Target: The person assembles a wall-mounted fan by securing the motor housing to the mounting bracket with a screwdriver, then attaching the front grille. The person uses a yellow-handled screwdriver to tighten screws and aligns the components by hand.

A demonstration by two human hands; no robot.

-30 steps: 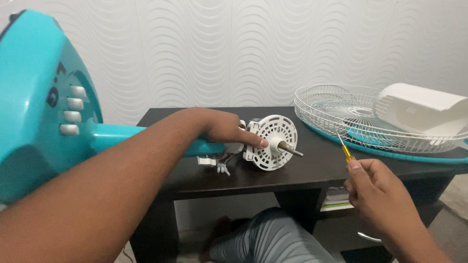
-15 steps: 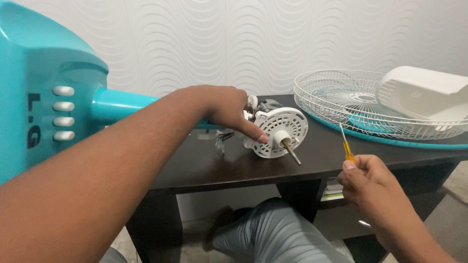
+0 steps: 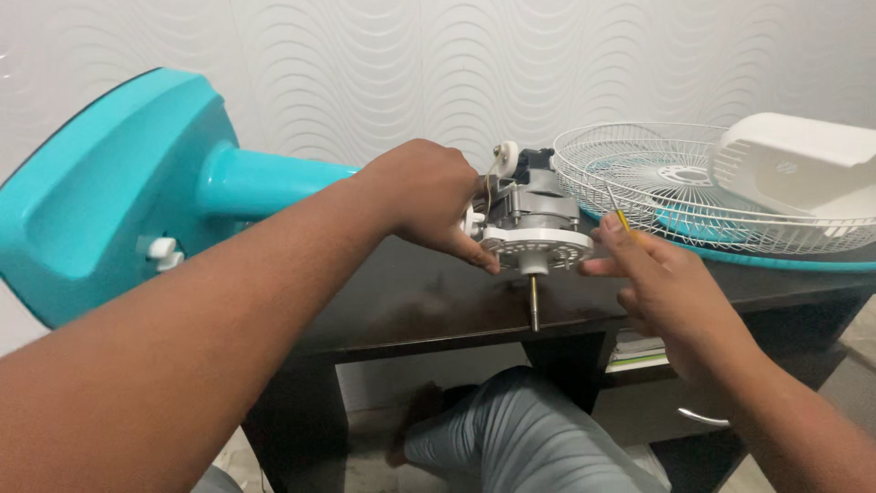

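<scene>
Gripping the fan motor at frame centre, the left hand is tilting it shaft-down while the right hand, pinching a yellow screwdriver, is touching its white faceplate.

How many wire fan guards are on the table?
1 that I can see: the white wire guard lies at the table's right end, under the white cover. A second could be hidden beneath it.

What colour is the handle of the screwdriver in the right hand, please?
Yellow: a short stretch of the screwdriver handle shows above the right hand in the head view.
</scene>
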